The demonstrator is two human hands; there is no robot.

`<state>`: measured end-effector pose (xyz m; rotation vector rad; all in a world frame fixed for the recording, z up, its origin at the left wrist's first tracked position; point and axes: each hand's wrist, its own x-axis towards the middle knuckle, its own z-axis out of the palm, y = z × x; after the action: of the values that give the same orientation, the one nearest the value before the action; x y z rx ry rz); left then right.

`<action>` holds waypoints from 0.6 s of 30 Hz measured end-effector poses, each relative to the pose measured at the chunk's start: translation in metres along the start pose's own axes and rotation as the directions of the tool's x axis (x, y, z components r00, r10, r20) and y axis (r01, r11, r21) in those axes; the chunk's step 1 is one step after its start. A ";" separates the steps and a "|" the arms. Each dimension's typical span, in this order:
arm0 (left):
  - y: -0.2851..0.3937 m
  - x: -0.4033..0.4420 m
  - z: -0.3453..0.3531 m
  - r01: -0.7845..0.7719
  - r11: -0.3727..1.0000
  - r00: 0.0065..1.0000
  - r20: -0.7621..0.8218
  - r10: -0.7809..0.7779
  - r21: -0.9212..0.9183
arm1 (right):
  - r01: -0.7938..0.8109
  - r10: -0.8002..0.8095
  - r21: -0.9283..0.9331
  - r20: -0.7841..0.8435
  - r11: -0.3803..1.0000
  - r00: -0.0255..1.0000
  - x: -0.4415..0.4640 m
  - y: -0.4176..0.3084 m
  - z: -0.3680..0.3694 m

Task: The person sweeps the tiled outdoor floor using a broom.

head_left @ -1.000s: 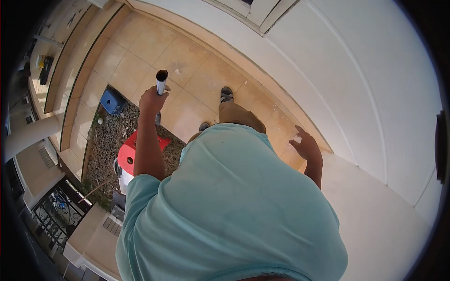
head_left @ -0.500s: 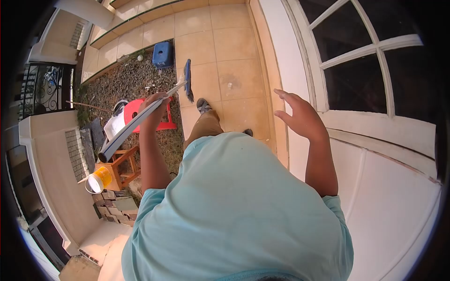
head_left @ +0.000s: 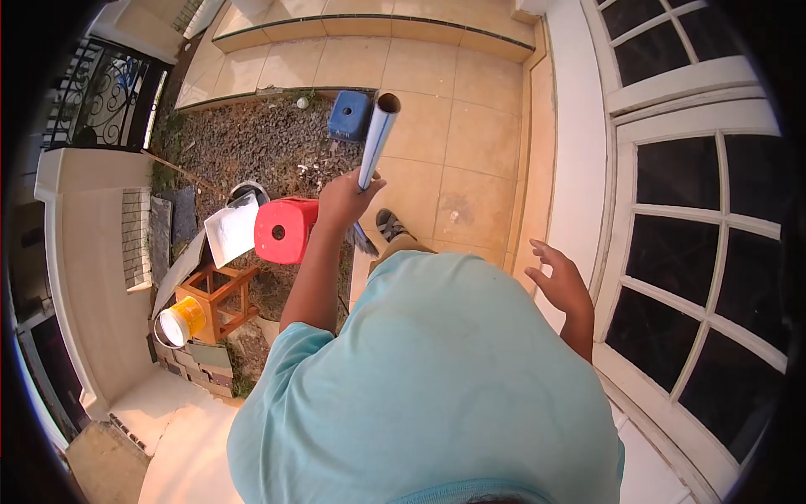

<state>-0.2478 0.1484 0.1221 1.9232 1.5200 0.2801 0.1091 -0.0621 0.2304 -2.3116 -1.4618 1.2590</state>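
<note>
My left hand (head_left: pixel 346 200) is wrapped round a white and blue pole (head_left: pixel 379 139), whose open round end points up towards the camera. Low behind this hand, the dark bristles of a broom head (head_left: pixel 362 240) show beside my sandalled foot (head_left: pixel 389 225); most of the head is hidden by my arm. On the other side of my body, my right hand (head_left: pixel 561 281) hangs in the air with its fingers apart and nothing in it, close to the white wall.
A red stool (head_left: pixel 285 244), a white container (head_left: pixel 230 231), a wooden stool (head_left: pixel 220 298) and a yellow bucket (head_left: pixel 186 319) stand at the left. A blue stool (head_left: pixel 349 113) sits at the gravel's edge (head_left: pixel 243 139). Paned doors (head_left: pixel 714 218) line the right side; a tiled step (head_left: pixel 369 27) crosses ahead.
The view has swung round, bringing more of the doors into sight. My left hand has tipped the pole from slanting down-left to pointing up-right. My right hand is lower, still with its fingers apart.
</note>
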 end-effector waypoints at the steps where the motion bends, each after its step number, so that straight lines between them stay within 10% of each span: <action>1: 0.003 0.009 0.002 -0.050 0.998 0.998 0.042 0.048 0.047 | 0.109 -0.107 0.022 -0.074 0.994 0.992 0.014 -0.005 -0.001; 8: 0.042 0.064 0.025 -0.226 0.955 0.950 0.261 0.172 0.192 | 0.646 -0.504 0.347 -0.419 0.680 0.755 0.086 -0.072 -0.061; 18: 0.112 0.167 0.024 -0.180 0.928 0.973 -0.080 0.217 0.327 | 0.781 -0.811 0.599 -0.361 0.176 0.460 0.221 -0.157 -0.173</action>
<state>-0.0968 0.2828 0.1347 2.3602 1.5169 0.2493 0.1630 0.2491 0.2939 -0.7180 -1.4538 1.1482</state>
